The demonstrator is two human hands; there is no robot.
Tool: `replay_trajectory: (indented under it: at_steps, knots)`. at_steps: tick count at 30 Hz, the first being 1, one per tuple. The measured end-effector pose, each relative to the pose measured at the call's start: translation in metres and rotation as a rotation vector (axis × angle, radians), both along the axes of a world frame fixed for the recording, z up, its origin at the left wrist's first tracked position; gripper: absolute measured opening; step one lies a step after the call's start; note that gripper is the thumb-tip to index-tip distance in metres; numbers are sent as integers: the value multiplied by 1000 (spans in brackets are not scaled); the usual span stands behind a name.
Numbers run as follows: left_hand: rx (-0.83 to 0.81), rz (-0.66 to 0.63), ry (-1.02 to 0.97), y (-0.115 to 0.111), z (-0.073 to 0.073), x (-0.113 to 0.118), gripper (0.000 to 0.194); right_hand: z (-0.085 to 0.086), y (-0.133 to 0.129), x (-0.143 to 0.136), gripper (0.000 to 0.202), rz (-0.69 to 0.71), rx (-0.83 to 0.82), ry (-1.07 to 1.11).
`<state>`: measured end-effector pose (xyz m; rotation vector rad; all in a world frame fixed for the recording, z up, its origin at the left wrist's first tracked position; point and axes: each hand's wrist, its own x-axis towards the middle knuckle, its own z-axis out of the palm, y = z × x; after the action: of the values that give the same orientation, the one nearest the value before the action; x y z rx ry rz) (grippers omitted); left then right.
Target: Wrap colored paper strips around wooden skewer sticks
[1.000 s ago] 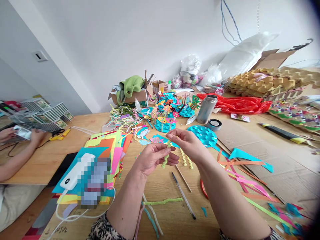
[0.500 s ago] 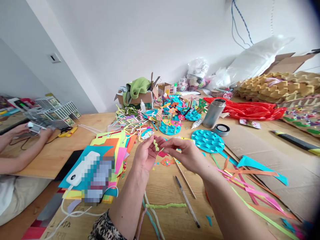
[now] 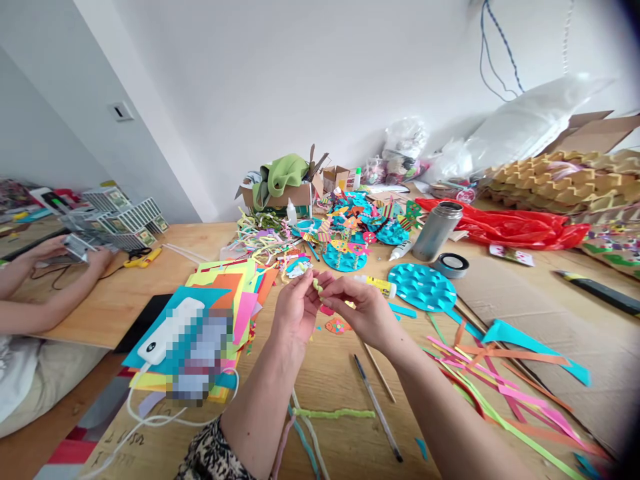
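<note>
A pale green coiled pipe cleaner [image 3: 317,285] is pinched between the thumb and fingers of my left hand [image 3: 295,303]. My right hand [image 3: 364,307] has thumb and forefinger closed on the coil's lower end. Just beneath my hands lies an orange paper fish [image 3: 338,325]. Behind my right hand is a yellow glue tube [image 3: 380,286], partly covered. Nearer to me, a pen [image 3: 379,408] and a thin wooden stick [image 3: 381,375] rest on the table. A straight green pipe cleaner [image 3: 340,415] lies across several pastel ones by my left forearm.
Right of my hands are a blue bumpy disc [image 3: 423,287], a steel flask [image 3: 437,232] and paper strips [image 3: 505,380]. Coloured paper [image 3: 240,293] with a white power bank [image 3: 173,328] stands left. A co-worker's hands [image 3: 97,261] hold a device at far left. Finished-looking crafts [image 3: 345,257] lie behind.
My right hand has come closer to my left, and its fingers now meet at the coil. The view has shifted slightly left, and more of the glue tube shows.
</note>
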<state>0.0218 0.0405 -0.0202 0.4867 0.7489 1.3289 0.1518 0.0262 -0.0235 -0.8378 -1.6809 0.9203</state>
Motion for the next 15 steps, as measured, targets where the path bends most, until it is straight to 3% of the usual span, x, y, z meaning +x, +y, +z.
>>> replay_trajectory:
  at_steps: [4, 11, 15]
  knots:
    - [118, -26, 104, -2, -2, 3, 24, -1, 5, 4, 17, -80, -221, 281]
    - [604, 230, 889, -11, -4, 4, 6, 3, 8, 6, 25, -133, -354, 477]
    - [787, 382, 1124, -13, 0, 3, 4, 4, 5, 5, 22, -145, -346, 471]
